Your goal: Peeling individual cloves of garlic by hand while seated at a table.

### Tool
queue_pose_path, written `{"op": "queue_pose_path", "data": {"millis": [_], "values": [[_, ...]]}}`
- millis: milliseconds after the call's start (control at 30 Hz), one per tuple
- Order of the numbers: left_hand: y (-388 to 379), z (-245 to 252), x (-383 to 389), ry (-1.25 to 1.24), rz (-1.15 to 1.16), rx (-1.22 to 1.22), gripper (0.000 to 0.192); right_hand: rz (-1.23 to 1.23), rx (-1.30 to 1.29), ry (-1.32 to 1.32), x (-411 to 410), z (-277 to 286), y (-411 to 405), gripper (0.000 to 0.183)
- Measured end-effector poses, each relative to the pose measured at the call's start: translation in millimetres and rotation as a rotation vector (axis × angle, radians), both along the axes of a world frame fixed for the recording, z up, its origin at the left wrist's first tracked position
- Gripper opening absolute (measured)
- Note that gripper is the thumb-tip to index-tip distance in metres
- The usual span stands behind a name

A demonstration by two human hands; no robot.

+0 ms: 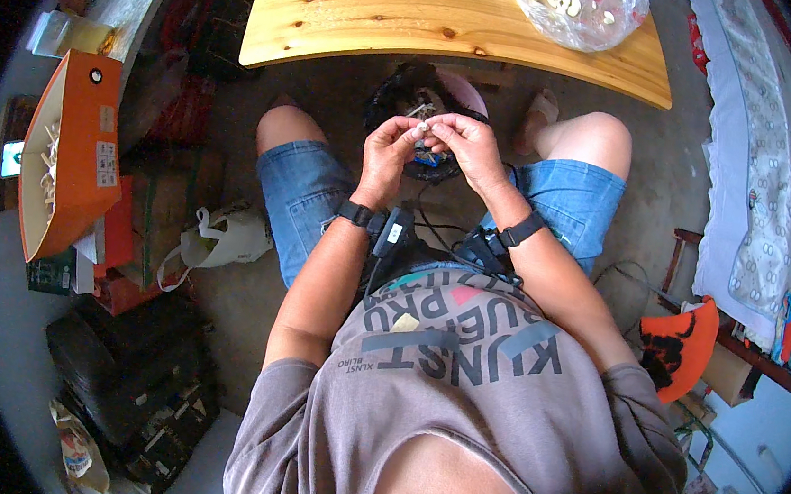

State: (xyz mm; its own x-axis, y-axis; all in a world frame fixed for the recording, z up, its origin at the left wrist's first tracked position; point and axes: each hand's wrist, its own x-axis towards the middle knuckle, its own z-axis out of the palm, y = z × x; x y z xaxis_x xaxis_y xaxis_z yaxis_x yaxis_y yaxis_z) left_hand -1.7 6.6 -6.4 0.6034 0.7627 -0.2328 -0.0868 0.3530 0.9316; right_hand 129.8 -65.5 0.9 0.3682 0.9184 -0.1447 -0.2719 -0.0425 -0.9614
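My left hand (385, 153) and my right hand (472, 151) meet fingertip to fingertip above a bin lined with a black plastic bag (386, 100). Pinched between them is a small whitish piece (423, 127), perhaps a garlic clove; the fingers cover most of it. Pale scraps and dry stalks (421, 109) lie in the bin below, along with something blue. On the wooden table (361, 15) ahead, a clear plastic bag (590, 37) holds several pale peeled cloves (562, 0), which look like garlic, and something red.
An orange box (87, 146) with pale stalk-like pieces stands at left. A white plastic bag (232, 235) and black case (131, 393) are on the floor. Cables (430, 218) cross my lap. Right are a cloth-covered bed (759, 175) and an orange-and-black item (686, 346).
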Motion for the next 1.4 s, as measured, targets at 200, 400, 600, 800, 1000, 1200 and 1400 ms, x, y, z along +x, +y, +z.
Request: {"op": "queue_pose_path", "data": {"millis": [200,400,600,800,1000,1200,1400], "values": [[0,8,-2,-0.007,0.013,-0.002,0.010,0.051,-0.007,-0.106,2,3,-4,0.016],[7,-3,-3,0.101,0.022,0.373,0.006,0.073,-0.055,-0.165,2,4,-5,0.016],[7,-12,-2,0.183,0.048,0.564,0.006,0.058,-0.059,-0.034,-1,-4,-4,0.015],[3,-8,0,0.207,0.063,0.491,0.005,0.005,-0.065,0.047,-6,-8,-1,0.015],[-4,0,5,0.027,0.051,0.118,0.013,-0.040,-0.059,0.092,-9,-10,1,0.012],[0,-1,-1,-0.122,-0.036,-0.150,0.018,-0.064,0.019,-0.368,-14,-4,4,0.006],[0,4,2,-0.154,0.066,-0.338,0.017,-0.032,0.160,-0.750,-17,3,2,0.008]]}}
